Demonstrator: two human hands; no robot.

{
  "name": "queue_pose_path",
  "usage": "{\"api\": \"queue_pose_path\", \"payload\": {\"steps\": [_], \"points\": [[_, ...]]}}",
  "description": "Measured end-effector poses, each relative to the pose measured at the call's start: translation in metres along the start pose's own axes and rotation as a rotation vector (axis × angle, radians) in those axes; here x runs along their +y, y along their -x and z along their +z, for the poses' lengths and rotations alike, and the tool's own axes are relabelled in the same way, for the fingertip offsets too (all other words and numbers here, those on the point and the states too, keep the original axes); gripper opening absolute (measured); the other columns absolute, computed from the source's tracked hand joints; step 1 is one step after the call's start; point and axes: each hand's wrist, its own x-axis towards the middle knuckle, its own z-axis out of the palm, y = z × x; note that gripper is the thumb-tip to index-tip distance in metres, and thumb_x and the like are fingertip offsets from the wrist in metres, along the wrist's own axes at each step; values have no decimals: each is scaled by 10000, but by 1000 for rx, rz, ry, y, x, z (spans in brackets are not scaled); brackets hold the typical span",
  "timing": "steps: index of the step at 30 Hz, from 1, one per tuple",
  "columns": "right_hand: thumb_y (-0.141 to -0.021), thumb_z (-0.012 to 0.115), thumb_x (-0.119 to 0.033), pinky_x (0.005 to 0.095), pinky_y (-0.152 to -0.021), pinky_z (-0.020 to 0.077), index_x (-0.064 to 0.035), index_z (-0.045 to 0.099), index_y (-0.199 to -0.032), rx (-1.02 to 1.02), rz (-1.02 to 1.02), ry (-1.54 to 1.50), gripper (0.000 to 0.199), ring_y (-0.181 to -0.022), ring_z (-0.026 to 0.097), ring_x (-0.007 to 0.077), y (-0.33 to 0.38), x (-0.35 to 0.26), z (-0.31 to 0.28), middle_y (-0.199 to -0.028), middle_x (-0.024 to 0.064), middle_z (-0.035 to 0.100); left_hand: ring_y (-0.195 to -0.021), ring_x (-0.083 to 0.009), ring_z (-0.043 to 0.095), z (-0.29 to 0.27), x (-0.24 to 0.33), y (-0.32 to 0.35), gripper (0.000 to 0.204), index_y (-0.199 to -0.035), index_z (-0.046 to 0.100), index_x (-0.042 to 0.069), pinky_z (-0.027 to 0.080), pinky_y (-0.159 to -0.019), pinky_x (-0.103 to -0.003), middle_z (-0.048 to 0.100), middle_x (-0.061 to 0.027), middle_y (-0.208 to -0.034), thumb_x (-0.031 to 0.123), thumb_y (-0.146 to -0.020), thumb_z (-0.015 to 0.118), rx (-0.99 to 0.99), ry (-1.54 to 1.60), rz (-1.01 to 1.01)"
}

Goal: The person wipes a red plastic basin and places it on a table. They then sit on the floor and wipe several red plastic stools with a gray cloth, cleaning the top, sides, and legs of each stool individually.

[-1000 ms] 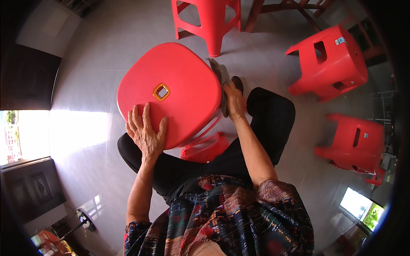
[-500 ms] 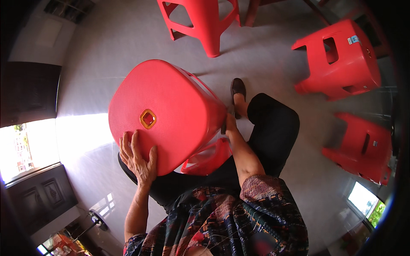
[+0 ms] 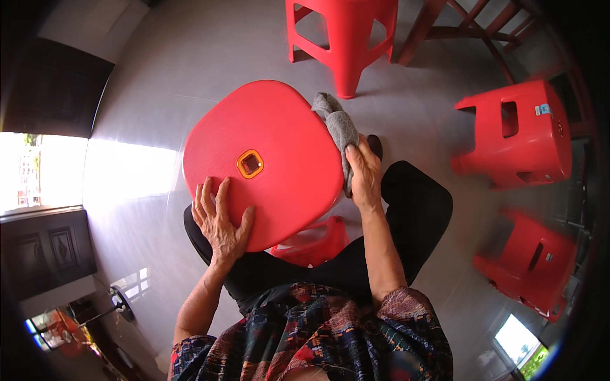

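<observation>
A red plastic stool (image 3: 286,140) stands in front of me, its rounded seat facing up, with a yellow-rimmed hole near the middle. My left hand (image 3: 220,222) lies on the near left part of the seat, fingers spread. My right hand (image 3: 365,174) is closed on a grey cloth (image 3: 343,130), pressed along the seat's right edge. The cloth hangs partly down over the side. Below the near edge, between my legs, part of another red stool (image 3: 318,244) shows.
A red stool (image 3: 343,38) stands upright ahead, beside dark wooden furniture legs (image 3: 422,32). On the right, two more red stools (image 3: 521,133) lie on their sides on the grey floor (image 3: 146,82). A standing fan (image 3: 121,303) is at the lower left, near a dark door (image 3: 47,251).
My right hand has come up from low on the stool's right side to the seat's edge, bringing the grey cloth into view. My left hand still rests on the seat.
</observation>
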Motion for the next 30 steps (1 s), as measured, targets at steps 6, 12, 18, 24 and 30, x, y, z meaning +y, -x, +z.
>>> {"api": "queue_pose_path", "payload": {"steps": [6, 12, 18, 24, 30], "points": [[-763, 640, -189, 431, -899, 362, -85, 626, -1137, -326, -641, 1352, 388, -1144, 475, 239, 21, -31, 48, -1227, 95, 537, -1319, -370, 256, 1, -6, 4, 656, -1317, 459, 127, 161, -1071, -508, 327, -167, -1403, 394, -746, 639, 13, -14, -16], [-832, 582, -260, 437, -804, 413, -103, 533, -1231, -354, -737, 1432, 431, -1138, 481, 243, -50, -17, 77, -1288, 86, 497, -1318, -357, 267, -3, -7, 5, 662, -1300, 474, 131, 151, -1076, -510, 338, -174, -1394, 442, -741, 650, 41, 15, -5], [-894, 457, -361, 493, -795, 474, -201, 452, -1310, -434, -312, 1602, 446, -1089, 518, 305, -127, -8, 130, -1255, 66, 499, -1317, -335, 282, -1, -9, 6, 615, -1244, 528, 159, 165, -1079, -501, 364, -141, -1383, 427, -714, 690, 104, 107, -45], [-913, 424, -343, 515, -844, 459, -198, 459, -1315, -510, -351, 1500, 429, -1086, 509, 326, -134, -2, 121, -1257, 67, 486, -1311, -330, 297, 4, -13, 7, 581, -1204, 556, 164, 167, -1081, -501, 392, -127, -1364, 414, -700, 704, 170, 184, -57], [-813, 612, -271, 462, -879, 379, -140, 509, -1289, -463, -870, 1602, 505, -1160, 436, 297, -35, -23, 79, -1222, 92, 495, -1311, -324, 298, 7, -15, 8, 565, -1193, 564, 161, 163, -1080, -504, 401, -119, -1354, 397, -701, 710, 194, 210, -61]]}}
